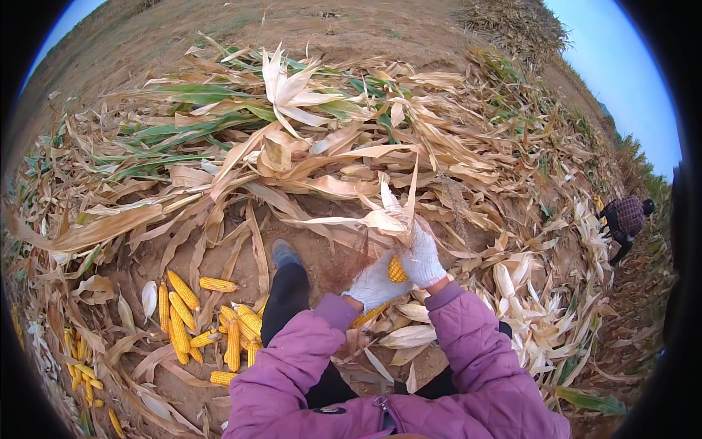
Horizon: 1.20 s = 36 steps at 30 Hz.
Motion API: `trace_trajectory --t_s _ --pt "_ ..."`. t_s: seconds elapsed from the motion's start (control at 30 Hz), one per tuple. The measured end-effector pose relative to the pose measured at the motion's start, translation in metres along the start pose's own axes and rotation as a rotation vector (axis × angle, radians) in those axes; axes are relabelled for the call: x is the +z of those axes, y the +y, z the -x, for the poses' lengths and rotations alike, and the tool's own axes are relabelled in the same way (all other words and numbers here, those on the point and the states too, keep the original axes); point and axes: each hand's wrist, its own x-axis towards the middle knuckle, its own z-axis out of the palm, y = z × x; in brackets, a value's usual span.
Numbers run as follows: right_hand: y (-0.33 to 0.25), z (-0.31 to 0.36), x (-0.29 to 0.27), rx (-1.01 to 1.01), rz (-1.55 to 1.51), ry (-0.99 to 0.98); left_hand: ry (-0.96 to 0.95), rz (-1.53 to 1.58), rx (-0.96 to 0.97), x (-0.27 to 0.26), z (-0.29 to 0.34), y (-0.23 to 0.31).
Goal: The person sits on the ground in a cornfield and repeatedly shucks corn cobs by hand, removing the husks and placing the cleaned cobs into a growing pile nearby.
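Observation:
Both my hands wear white knit gloves and meet in front of my body. My left hand (pixel 376 282) is closed around an ear of corn, whose yellow kernels (pixel 397 271) show between the two gloves. Just above it, my right hand (pixel 424 259) is closed at the base of the pale, dry husk (pixel 391 218), with loose leaves sticking up past the fingers. The gloves hide much of the ear. Below my left wrist, another yellow corn cob (pixel 369 315) lies partly covered by my hand and sleeve.
Bare yellow cobs (pixel 179 329) lie heaped on the soil left of my leg, with more cobs (pixel 84 366) farther left. Cut cornstalks and dry leaves (pixel 307 172) spread ahead. Stripped husks (pixel 515 304) pile at my right. Another person (pixel 627 218) bends over at the far right.

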Motion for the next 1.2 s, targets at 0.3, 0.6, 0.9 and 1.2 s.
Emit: trace_trajectory --t_s 0.3,0.6,0.9,1.2 --pt "-0.029 -0.035 -0.009 0.788 -1.812 0.455 -0.011 0.835 0.026 0.034 -0.006 -0.037" --pt "0.028 -0.02 -0.035 0.647 -2.164 0.513 0.228 1.047 0.053 0.002 -0.007 -0.009" --pt "0.014 0.007 -0.022 0.753 -1.419 0.018 0.193 0.474 0.201 -0.007 -0.01 -0.009" --pt "-0.002 -0.032 -0.053 0.448 -0.967 -0.416 -0.097 0.366 0.208 -0.007 -0.006 -0.009"
